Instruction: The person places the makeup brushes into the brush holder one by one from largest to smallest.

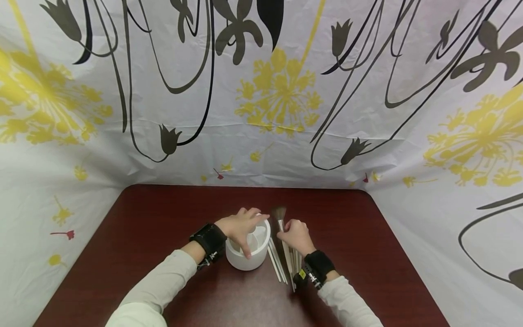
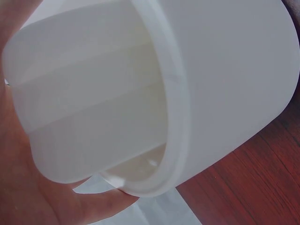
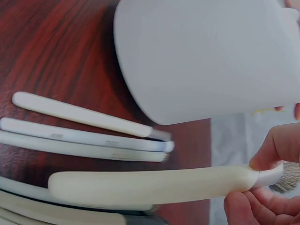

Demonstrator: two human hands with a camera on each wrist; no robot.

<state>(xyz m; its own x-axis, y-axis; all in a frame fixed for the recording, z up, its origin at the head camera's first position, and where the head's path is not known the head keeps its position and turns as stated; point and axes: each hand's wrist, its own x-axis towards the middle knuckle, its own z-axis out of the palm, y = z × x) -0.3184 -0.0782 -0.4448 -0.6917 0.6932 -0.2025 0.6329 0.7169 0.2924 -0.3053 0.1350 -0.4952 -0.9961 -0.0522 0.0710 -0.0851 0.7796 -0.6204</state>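
A round white brush holder [image 1: 247, 263], with dividers inside, stands on the table. My left hand [image 1: 239, 225] spans its open top and grips it, thumb at the near rim and fingers across the far side. In the left wrist view, a tall divider [image 2: 89, 89] sticks up from the holder beside the palm. Just right of the holder, my right hand [image 1: 298, 236] pinches a makeup brush [image 3: 154, 185] at its ferrule. This brush has a thick cream handle pointing toward me and grey-brown bristles [image 1: 279, 212] pointing away.
Several slim pale brushes [image 1: 276, 261] lie on the dark red table [image 1: 196, 290] between the holder and the right hand. More brushes [image 3: 56, 209] lie under that hand. A floral-patterned white curtain [image 1: 204, 109] surrounds the table's back and sides.
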